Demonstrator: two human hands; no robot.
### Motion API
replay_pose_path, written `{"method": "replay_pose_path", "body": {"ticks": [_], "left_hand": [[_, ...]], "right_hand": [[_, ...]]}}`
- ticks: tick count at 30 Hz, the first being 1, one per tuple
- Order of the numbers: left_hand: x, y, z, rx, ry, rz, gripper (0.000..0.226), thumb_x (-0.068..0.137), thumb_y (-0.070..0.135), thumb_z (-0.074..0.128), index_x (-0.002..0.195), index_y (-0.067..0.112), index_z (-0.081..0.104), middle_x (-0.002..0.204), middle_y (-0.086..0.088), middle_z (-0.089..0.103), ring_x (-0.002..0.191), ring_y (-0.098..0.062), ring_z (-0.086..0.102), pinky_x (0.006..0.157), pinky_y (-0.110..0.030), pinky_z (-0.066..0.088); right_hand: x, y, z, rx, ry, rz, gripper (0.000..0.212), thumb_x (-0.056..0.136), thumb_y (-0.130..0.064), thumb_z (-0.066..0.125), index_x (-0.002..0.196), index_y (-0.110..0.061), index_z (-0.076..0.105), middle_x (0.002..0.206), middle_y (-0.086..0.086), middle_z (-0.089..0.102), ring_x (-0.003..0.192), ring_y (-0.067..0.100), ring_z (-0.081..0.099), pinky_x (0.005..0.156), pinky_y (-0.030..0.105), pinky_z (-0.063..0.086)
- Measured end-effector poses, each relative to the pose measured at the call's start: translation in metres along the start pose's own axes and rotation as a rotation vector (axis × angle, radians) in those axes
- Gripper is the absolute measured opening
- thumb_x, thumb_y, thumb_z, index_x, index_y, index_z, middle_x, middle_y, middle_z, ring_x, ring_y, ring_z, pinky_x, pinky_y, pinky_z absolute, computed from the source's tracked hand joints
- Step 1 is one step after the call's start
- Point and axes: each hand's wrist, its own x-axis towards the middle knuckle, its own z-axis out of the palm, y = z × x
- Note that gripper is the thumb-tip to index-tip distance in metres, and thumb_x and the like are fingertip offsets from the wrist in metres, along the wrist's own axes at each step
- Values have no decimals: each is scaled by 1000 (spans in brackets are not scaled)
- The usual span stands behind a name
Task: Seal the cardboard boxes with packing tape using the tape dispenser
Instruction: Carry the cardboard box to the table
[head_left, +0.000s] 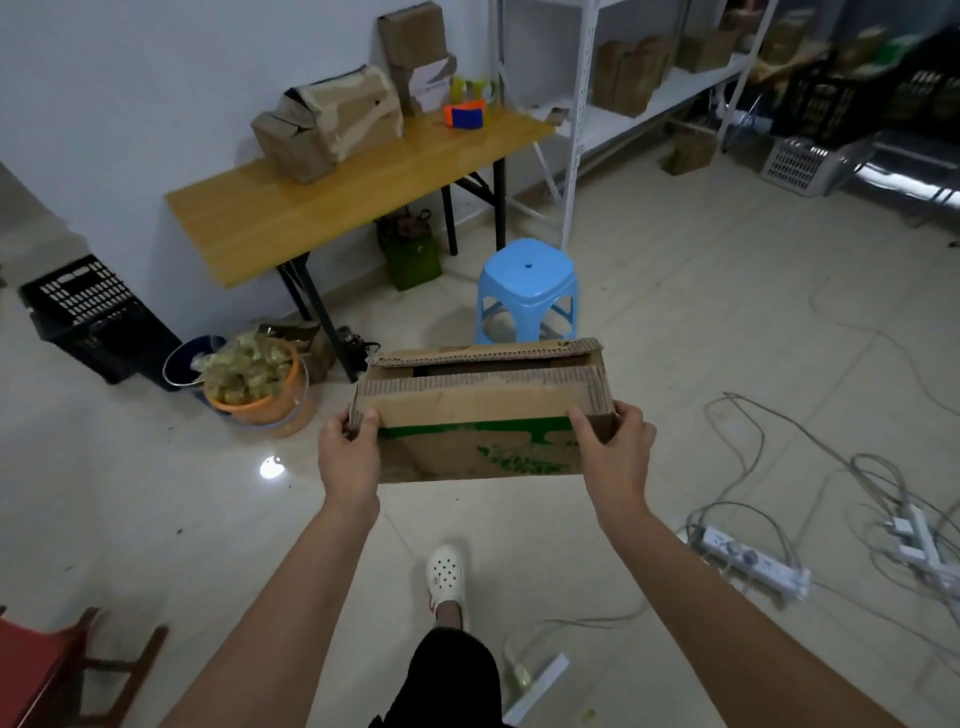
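Observation:
I hold a brown cardboard box (478, 415) with green print in front of me, above the tiled floor. Its top flaps stand slightly apart, leaving a dark gap. My left hand (349, 457) grips the box's left end and my right hand (613, 452) grips its right end. An orange and blue tape dispenser (464, 114) rests on the far right part of a wooden table (291, 218) against the wall. Rolls of tape (475, 89) stand just behind it. A crumpled cardboard box (327, 122) and a taller stack of boxes (415, 52) also sit on that table.
A blue plastic stool (527, 291) stands just beyond the held box. Buckets (249, 379) and a black crate (88, 317) sit left of the table legs. Power strips and cables (769, 561) sprawl on the floor at right. White shelving (639, 78) holds more boxes. A red stool (41, 670) stands at bottom left.

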Motion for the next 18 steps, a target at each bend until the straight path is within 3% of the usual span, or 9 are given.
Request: {"method": "replay_pose_path", "body": {"ticks": [4, 9, 12, 18], "left_hand": [[96, 24, 27, -34, -34, 15, 15, 100, 29, 57, 115, 26, 55, 118, 1, 57, 110, -17, 54, 90, -31, 45], [218, 66, 46, 12, -67, 9, 38, 99, 32, 57, 135, 20, 53, 128, 1, 52, 116, -16, 50, 92, -32, 46], [280, 86, 58, 13, -109, 4, 42, 100, 34, 55, 138, 17, 51, 135, -4, 51, 122, -22, 51, 104, -41, 46], [368, 110, 81, -20, -80, -7, 37, 100, 32, 56, 134, 18, 53, 131, -4, 55, 121, -24, 53, 102, -46, 48]], "right_hand": [[66, -32, 70, 0, 31, -6, 56, 88, -40, 67, 130, -12, 44, 116, -1, 33, 97, 14, 49, 84, 25, 44], [137, -86, 157, 9, 59, 13, 57, 88, -40, 67, 132, -13, 43, 118, -1, 34, 101, 15, 50, 86, 26, 44], [173, -113, 196, 35, 61, 14, 57, 88, -41, 67, 132, -14, 43, 119, -2, 34, 102, 14, 51, 87, 25, 44], [244, -146, 260, 8, 30, 4, 60, 87, -43, 67, 133, -12, 43, 125, 4, 36, 111, 20, 50, 99, 38, 48]]}}
